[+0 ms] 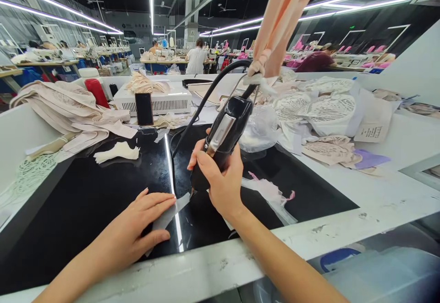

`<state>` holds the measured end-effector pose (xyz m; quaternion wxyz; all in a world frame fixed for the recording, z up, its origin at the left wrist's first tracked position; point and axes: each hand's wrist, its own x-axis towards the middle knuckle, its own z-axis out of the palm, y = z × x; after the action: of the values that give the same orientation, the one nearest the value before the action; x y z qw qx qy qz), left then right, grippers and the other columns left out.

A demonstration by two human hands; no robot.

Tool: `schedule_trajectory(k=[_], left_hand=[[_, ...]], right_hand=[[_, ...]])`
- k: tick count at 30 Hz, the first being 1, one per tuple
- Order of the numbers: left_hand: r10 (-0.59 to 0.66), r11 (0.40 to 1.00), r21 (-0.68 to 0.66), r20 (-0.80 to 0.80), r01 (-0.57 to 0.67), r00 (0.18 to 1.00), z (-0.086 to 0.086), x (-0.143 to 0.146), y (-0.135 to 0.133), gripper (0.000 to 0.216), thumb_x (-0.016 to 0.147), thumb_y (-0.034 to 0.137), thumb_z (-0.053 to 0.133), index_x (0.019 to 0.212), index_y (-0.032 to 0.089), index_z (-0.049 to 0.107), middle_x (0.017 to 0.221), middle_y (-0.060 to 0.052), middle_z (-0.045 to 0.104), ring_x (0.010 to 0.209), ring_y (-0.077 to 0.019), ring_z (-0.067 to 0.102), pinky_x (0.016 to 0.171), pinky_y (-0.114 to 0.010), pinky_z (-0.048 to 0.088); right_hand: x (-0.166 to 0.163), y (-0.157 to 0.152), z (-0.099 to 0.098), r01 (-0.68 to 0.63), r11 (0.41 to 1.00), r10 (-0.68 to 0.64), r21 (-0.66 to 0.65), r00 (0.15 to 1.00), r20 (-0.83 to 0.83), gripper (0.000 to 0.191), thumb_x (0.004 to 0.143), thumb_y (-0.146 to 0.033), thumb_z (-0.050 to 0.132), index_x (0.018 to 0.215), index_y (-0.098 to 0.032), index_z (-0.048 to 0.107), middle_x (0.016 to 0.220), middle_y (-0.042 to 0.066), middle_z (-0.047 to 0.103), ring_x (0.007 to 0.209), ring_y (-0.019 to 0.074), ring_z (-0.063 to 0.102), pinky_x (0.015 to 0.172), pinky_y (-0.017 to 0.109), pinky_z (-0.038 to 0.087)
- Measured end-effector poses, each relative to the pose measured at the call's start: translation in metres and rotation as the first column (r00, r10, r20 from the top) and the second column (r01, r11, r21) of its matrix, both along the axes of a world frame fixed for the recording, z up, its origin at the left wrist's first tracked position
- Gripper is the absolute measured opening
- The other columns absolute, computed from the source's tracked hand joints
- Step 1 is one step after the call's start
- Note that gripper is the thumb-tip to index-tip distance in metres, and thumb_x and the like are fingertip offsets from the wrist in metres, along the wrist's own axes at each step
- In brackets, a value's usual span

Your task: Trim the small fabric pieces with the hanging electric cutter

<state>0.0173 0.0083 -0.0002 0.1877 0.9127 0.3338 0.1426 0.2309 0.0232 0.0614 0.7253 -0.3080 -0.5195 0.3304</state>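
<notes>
Right grip (223,179) closed around black corded cutter (225,131). Left grip (147,225) open, flat on grey fabric piece (171,213), black table (85,197).

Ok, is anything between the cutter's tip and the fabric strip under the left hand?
Nothing visible. The black cutter in the right hand has its tip at the edge of the pale fabric strip. The left hand presses the strip flat beside it, clear of the tip.
</notes>
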Motion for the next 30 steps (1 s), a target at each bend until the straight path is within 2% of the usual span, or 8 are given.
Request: schedule_trajectory(k=[6,12,15,18,21,24,27,30], left_hand=[[0.288,0.957,-0.006,0.169,-0.291,0.943,-0.005,0.0,0.012,0.032,0.1,0.039,0.046,0.123,0.025,0.064,0.133,-0.007,0.062,0.122,-0.0242,0.06,0.108,-0.043,0.048],[0.328,0.944,-0.015,0.183,-0.331,0.927,-0.005,0.006,0.014,0.012,0.094,0.03,0.056,0.099,0.023,0.065,0.123,-0.008,0.062,0.117,-0.0263,0.06,0.105,-0.048,0.047],[0.35,0.936,-0.041,0.179,-0.348,0.92,-0.001,0.012,0.011,0.005,0.091,0.023,0.058,0.09,0.022,0.063,0.122,-0.007,0.062,0.118,-0.0258,0.058,0.103,-0.047,0.048],[0.366,0.93,-0.051,0.189,-0.363,0.911,0.002,0.016,0.009,0.008,0.091,0.021,0.059,0.085,0.022,0.063,0.119,-0.006,0.063,0.115,-0.0243,0.06,0.1,-0.044,0.05],[0.358,0.934,-0.057,0.219,-0.354,0.908,0.002,0.019,0.007,0.011,0.092,0.019,0.057,0.083,0.022,0.062,0.117,-0.006,0.064,0.114,-0.0234,0.06,0.098,-0.041,0.05],[0.333,0.943,-0.063,0.252,-0.328,0.909,0.001,0.02,0.004,0.012,0.095,0.019,0.052,0.086,0.022,0.06,0.113,-0.006,0.065,0.11,-0.0221,0.059,0.097,-0.039,0.049],[0.338,0.941,-0.099,0.269,-0.323,0.902,0.003,0.017,0.0,0.014,0.098,0.023,0.046,0.091,0.022,0.058,0.099,-0.004,0.066,0.093,-0.0205,0.061,0.086,-0.036,0.05],[0.36,0.931,-0.177,0.285,-0.32,0.888,0.011,0.011,-0.004,0.017,0.099,0.028,0.044,0.086,0.023,0.054,0.082,0.001,0.063,0.075,-0.017,0.058,0.071,-0.029,0.046]], right_hand=[[0.01,0.002,0.004,0.042,0.999,-0.045,0.022,0.991,0.129,0.031,0.085,-0.037,0.073,0.103,-0.026,0.051,0.092,-0.003,0.061,0.074,0.0138,0.058,0.072,0.031,0.052],[0.018,0.003,0.002,0.203,0.977,-0.214,0.07,0.923,0.319,0.036,0.091,-0.039,0.064,0.122,-0.025,0.055,0.116,0.006,0.06,0.105,0.0219,0.056,0.094,0.042,0.046],[0.024,0.001,-0.004,0.335,0.921,-0.377,0.2,0.896,0.236,0.046,0.088,-0.031,0.068,0.131,-0.028,0.052,0.119,0.006,0.057,0.104,0.0215,0.056,0.094,0.042,0.046],[0.03,-0.007,-0.008,0.406,0.804,-0.503,0.434,0.854,0.134,0.042,0.084,-0.016,0.069,0.122,-0.029,0.057,0.106,0.004,0.059,0.091,0.0194,0.058,0.086,0.039,0.048],[0.031,-0.02,-0.009,0.166,0.768,-0.481,0.618,0.787,0.387,0.035,0.082,-0.007,0.064,0.111,-0.026,0.06,0.09,0.004,0.065,0.083,0.021,0.063,0.074,0.036,0.053],[0.02,-0.028,-0.014,-0.175,0.826,-0.352,0.536,0.582,0.732,0.029,0.089,-0.008,0.056,0.113,-0.024,0.059,0.091,0.005,0.071,0.08,0.0203,0.068,0.069,0.034,0.056],[0.006,-0.027,-0.023,-0.225,0.898,-0.257,0.378,0.429,0.866,0.026,0.097,-0.014,0.048,0.12,-0.023,0.055,0.107,0.008,0.072,0.095,0.0226,0.068,0.078,0.037,0.057],[-0.003,-0.021,-0.031,-0.197,0.957,-0.122,0.213,0.392,0.912,0.022,0.099,-0.018,0.046,0.118,-0.022,0.054,0.111,0.009,0.069,0.102,0.0247,0.065,0.085,0.04,0.054]])
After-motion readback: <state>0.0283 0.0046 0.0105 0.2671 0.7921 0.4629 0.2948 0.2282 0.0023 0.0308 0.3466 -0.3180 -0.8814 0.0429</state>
